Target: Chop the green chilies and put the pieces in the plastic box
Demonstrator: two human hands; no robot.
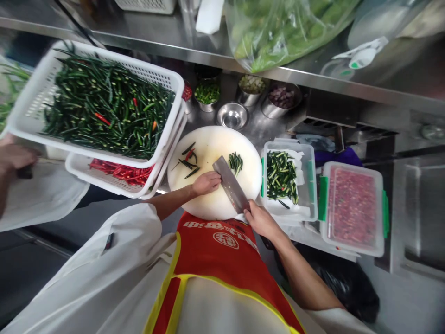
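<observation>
My right hand (261, 219) is closed round the handle of a cleaver (231, 183), whose blade lies across the round white cutting board (215, 155). My left hand (206, 183) rests on the board beside the blade, fingers curled, with nothing visible in them. A small pile of cut green chilies (236, 162) lies just beyond the blade tip. A few whole green and red chilies (188, 158) lie on the board's left part.
A white basket of green chilies (104, 102) is stacked on a basket of red chilies (121, 172) at left. Right of the board stand a tub of cut chilies (283, 176) and a tub of minced red stuff (352, 206). Steel bowls (232, 115) sit behind. Another person's hand (14, 157) is at far left.
</observation>
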